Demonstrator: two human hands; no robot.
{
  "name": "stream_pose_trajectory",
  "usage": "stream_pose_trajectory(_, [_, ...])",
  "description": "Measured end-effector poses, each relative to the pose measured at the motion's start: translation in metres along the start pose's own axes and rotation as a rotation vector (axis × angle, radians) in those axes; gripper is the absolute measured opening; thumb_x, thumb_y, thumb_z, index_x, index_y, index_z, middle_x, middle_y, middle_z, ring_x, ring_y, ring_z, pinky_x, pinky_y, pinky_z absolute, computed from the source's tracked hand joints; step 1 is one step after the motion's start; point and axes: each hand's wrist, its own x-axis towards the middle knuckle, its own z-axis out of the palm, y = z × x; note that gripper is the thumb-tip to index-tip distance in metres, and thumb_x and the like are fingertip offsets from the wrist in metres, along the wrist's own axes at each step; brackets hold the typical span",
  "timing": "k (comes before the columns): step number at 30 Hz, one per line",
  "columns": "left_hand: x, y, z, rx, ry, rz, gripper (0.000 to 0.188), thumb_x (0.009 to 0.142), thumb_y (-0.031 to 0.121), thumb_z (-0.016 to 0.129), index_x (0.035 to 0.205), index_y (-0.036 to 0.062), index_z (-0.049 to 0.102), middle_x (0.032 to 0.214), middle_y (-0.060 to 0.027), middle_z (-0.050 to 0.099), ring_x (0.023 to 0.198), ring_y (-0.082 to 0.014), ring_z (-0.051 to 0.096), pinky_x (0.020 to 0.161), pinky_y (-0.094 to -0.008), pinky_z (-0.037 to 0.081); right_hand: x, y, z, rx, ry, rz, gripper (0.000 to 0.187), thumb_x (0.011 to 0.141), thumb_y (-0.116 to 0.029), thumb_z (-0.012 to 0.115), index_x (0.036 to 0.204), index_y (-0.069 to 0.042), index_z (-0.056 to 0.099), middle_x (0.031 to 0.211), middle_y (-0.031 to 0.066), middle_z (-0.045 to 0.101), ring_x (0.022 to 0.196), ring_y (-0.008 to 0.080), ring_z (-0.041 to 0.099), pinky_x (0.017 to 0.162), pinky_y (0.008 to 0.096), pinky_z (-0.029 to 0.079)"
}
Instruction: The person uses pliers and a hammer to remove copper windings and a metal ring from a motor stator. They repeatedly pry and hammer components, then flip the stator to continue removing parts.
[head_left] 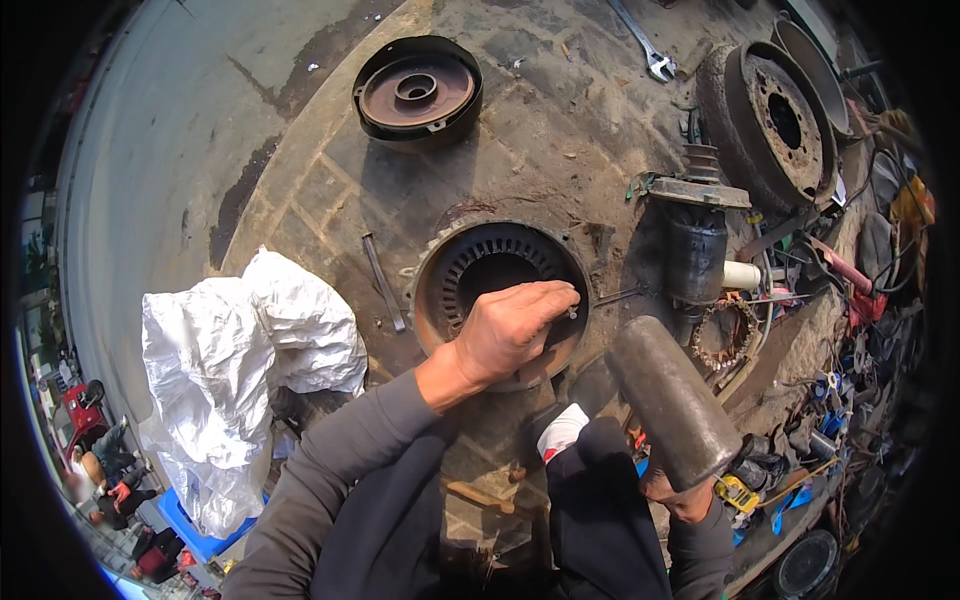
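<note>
While your left hand (pixel 510 330) is pinching a small pin (pixel 572 311) at the motor housing (pixel 500 290) rim on the ground, its fingers are closing around it. Your right hand (pixel 680 495) is gripping a hammer (pixel 672 400), raised beside the housing.

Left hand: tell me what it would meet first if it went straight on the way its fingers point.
The left hand points right, fingertips already at the round motor housing's right rim. Straight on, it would probably meet the thin metal rod first, then the dark cylinder; depth is unclear.
</note>
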Motion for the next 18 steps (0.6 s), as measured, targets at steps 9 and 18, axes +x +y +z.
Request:
stream_pose_trajectory(9, [-0.005,-0.005,0.004,-0.024,0.024,0.012,0.039,0.078,-0.002,0.080,0.117,0.0019,0.076,0.117,-0.0156,0.080,0.105,-0.0322,0.080,0.087,-0.0373,0.067,0.002,-0.009,0.007,0.067,-0.112,0.147,0.029,0.099,-0.019,0.069,0.108,0.008,0.068,0.089,0.0218,0.070,0.070,0.0416,0.071,0.066,0.0423,0.056])
stream_pose_trajectory(18, [-0.010,-0.007,0.017,-0.071,0.026,0.013,0.036,0.075,-0.007,0.072,0.111,0.0000,0.069,0.110,-0.0132,0.076,0.098,-0.0345,0.077,0.082,-0.0412,0.064,0.006,-0.011,0.001,-0.037,-0.076,0.361,0.024,0.111,-0.023,0.058,0.113,0.000,0.066,0.087,0.0208,0.068,0.073,0.0367,0.063,0.070,0.0461,0.049])
